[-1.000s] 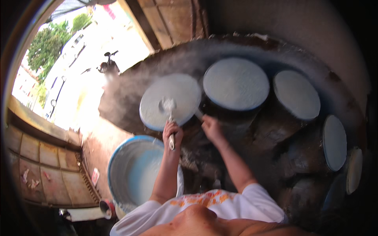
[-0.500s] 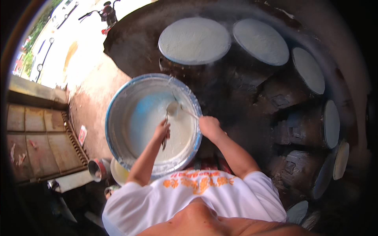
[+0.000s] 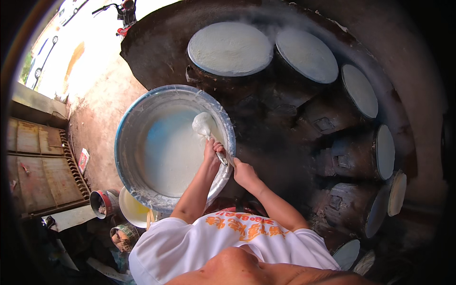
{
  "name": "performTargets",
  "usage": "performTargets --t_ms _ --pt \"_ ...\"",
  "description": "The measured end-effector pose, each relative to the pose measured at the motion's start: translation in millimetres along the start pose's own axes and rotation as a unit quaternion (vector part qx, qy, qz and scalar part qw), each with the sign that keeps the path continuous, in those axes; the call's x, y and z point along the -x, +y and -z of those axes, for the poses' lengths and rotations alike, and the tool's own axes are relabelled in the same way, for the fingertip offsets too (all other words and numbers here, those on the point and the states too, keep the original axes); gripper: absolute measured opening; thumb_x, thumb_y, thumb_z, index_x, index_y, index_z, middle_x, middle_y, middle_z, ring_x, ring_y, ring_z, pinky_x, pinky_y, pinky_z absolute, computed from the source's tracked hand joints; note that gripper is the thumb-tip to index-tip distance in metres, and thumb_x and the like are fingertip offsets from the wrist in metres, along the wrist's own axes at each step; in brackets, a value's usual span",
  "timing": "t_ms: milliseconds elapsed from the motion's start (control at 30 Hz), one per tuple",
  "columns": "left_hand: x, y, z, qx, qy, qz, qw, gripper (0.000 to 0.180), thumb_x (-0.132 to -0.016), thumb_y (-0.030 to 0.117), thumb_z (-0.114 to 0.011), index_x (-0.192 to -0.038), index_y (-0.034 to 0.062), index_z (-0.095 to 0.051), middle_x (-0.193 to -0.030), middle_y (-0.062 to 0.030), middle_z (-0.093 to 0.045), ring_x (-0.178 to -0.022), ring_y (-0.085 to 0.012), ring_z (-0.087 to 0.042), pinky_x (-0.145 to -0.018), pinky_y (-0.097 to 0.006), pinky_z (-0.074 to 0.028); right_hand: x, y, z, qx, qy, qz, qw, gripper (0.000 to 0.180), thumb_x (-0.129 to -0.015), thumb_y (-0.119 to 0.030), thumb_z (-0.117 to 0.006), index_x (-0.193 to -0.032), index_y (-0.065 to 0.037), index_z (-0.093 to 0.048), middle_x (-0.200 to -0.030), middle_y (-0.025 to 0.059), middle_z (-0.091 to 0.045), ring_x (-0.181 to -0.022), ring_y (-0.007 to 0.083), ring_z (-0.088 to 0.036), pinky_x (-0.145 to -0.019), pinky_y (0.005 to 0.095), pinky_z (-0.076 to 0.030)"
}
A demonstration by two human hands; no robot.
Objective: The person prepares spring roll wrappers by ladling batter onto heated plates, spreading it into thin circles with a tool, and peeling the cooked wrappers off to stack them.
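A large round tub (image 3: 124, 164) with a bluish rim stands in front of me, holding white, batter-like liquid (image 3: 166, 166). Over its right side, my left hand (image 3: 213, 149) is closed round a metal-handled utensil (image 3: 222, 159), whose end sticks out below the fist. My right hand (image 3: 245, 174), at the tub's right rim, grips a slim pale handle (image 3: 231, 159) slanting toward my left hand. Just beyond the left fist is a rounded ladle head (image 3: 202, 124) thickly coated in white. Where the two handles meet, my left fist hides which one carries that head.
Several dark drums with white round tops curve from the far side to the right; the nearest top (image 3: 231, 49) lies beyond the tub. Steam hangs there. At lower left are a pale basin (image 3: 130, 204), a can (image 3: 102, 204) and a rusty panel (image 3: 40, 166).
My left hand has moved right and away from the tub's middle, meeting the right-hand tool. My right hand has drawn nearer to me. A thick white coating now shows on the ladle head.
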State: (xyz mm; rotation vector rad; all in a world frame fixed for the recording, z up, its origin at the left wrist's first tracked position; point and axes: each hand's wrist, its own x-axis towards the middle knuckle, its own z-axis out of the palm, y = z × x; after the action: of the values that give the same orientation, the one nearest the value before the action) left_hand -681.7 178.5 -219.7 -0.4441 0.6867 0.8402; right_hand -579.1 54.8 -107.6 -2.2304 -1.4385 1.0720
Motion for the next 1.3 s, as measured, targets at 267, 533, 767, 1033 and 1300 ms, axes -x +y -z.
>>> performTargets --t_ms 267,533,767,1033,1300 --pt "169.5 -31.5 -120.7 0.064 -0.337 0.187 0.920 0.046 -0.100 0.037 -0.038 -0.062 0.0127 -0.034 -0.044 0.0051 -0.027 -0.034 -0.0046 -0.027 -0.033 -0.020 -0.025 38.5 17.4 66.5 -0.314 0.052 0.235 0.918 0.035 -0.095 -0.017 -0.046 -0.129 -0.006 -0.050 -0.071 0.0090 -0.060 -0.055 0.0154 -0.055 -0.048 0.0279 -0.045" --pt "299.0 -31.9 -278.7 -0.037 -0.569 0.090 0.817 0.039 -0.101 0.025 -0.035 -0.066 0.0076 -0.032 -0.054 0.0000 -0.034 -0.033 -0.0073 -0.029 -0.029 -0.020 -0.030 96.3 -111.1 219.6 -0.561 -0.114 0.238 0.784 0.037 -0.098 -0.019 -0.045 -0.133 -0.008 -0.045 -0.056 0.0012 -0.047 -0.037 0.0048 -0.036 -0.034 0.0197 -0.029" --pt "266.6 13.6 -248.1 -0.059 -0.457 0.190 0.867 0.037 -0.100 0.028 -0.037 -0.066 0.0137 -0.034 -0.052 0.0051 -0.030 -0.036 -0.0053 -0.029 -0.036 -0.020 -0.032 56.8 -75.2 163.8 -0.617 -0.189 0.183 0.741 0.035 -0.096 -0.020 -0.048 -0.129 -0.009 -0.048 -0.057 0.0046 -0.050 -0.037 0.0073 -0.038 -0.034 0.0197 -0.031" --pt "211.1 -52.5 -208.7 -0.146 -0.180 0.382 0.895 0.041 -0.098 0.034 -0.045 -0.064 0.0121 -0.036 -0.047 0.0076 -0.024 -0.036 -0.0034 -0.024 -0.034 -0.021 -0.023 124.0 55.1 143.7 -0.716 -0.071 0.079 0.690 0.031 -0.097 -0.018 -0.043 -0.127 -0.011 -0.048 -0.056 0.0035 -0.047 -0.037 0.0050 -0.035 -0.032 0.0187 -0.030" --pt "178.3 -296.1 -258.3 -0.235 -0.236 0.601 0.726 0.026 -0.101 0.027 -0.035 -0.120 0.0252 -0.052 -0.059 0.0039 -0.031 -0.037 -0.0053 -0.032 -0.034 -0.020 -0.029 279.3 128.5 214.1 -0.629 0.378 -0.012 0.680 0.038 -0.098 -0.020 -0.043 -0.135 -0.011 -0.043 -0.067 0.0053 -0.060 -0.041 0.0049 -0.045 -0.037 0.0198 -0.035"
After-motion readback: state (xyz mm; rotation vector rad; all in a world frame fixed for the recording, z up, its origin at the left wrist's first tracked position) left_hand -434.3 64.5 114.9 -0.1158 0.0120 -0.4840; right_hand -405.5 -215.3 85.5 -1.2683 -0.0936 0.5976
